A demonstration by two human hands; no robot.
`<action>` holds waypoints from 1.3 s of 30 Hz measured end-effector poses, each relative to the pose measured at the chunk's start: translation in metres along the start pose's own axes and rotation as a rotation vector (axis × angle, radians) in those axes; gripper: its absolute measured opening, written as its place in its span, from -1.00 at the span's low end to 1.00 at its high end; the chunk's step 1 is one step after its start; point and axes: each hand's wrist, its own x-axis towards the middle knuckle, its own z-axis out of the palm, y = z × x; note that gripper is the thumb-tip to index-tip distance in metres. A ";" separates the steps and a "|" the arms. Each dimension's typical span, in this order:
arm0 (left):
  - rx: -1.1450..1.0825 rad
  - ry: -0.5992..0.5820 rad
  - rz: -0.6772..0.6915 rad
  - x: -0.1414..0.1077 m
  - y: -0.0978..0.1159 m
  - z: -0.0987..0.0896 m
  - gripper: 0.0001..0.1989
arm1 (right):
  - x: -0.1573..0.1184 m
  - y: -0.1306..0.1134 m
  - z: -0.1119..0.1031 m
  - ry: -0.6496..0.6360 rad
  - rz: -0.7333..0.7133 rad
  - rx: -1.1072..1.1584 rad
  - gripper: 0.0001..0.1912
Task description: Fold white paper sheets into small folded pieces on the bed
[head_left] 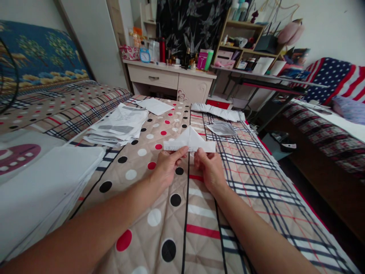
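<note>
A folded sheet of white paper [189,137] is held up over the bed in the middle of the view. Its top comes to a triangular point, and a straight band with faint print runs along the bottom. My left hand [169,163] pinches this band left of centre, thumb in front and fingers behind. On the other side, my right hand [210,164] grips the band with its thumb and curled fingers. Both hands are close together, just above the patterned bedspread [171,213].
Left lie a stack of printed sheets [116,125], a blank white sheet [156,106] and a large white paper pile [48,182]. Beyond the hands are a pleated paper strip [218,111] and a grey-white folded piece [222,128]. A dresser [171,78] stands behind the bed.
</note>
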 end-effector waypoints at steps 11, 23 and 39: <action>-0.014 -0.026 -0.034 -0.015 -0.005 0.011 -0.69 | -0.014 0.008 0.010 0.105 -0.155 -0.242 -0.49; 0.098 -0.017 0.070 0.006 0.006 -0.011 -0.76 | -0.006 0.007 -0.002 0.208 -0.227 -0.214 -0.48; 0.393 -0.202 0.261 -0.021 -0.006 -0.001 -0.52 | -0.030 0.005 0.023 0.071 -0.106 -0.121 -0.43</action>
